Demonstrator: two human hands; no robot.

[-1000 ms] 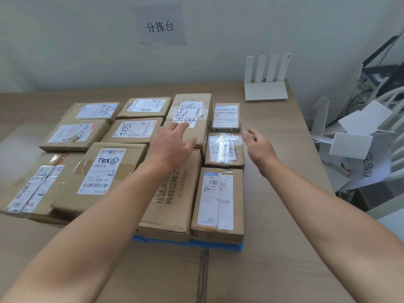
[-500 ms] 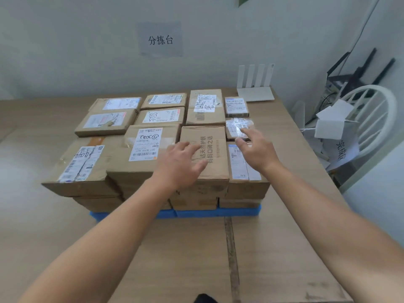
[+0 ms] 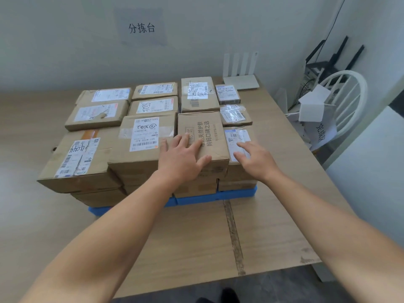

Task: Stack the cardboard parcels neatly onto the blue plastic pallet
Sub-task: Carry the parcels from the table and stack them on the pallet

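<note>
Left hand lies flat, fingers spread, on the printed parcel; right hand open beside it. Cardboard parcels already cover the blue pallet — seemingly only squaring-up left.

On the blue pallet, stacked cardboard parcels are touched at its near edge by the spread-fingered left hand and right hand.

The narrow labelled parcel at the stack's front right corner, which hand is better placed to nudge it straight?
Right. The right hand is directly over the narrow labelled parcel with straight fingers, while the left hand rests on the printed box beside it.
</note>
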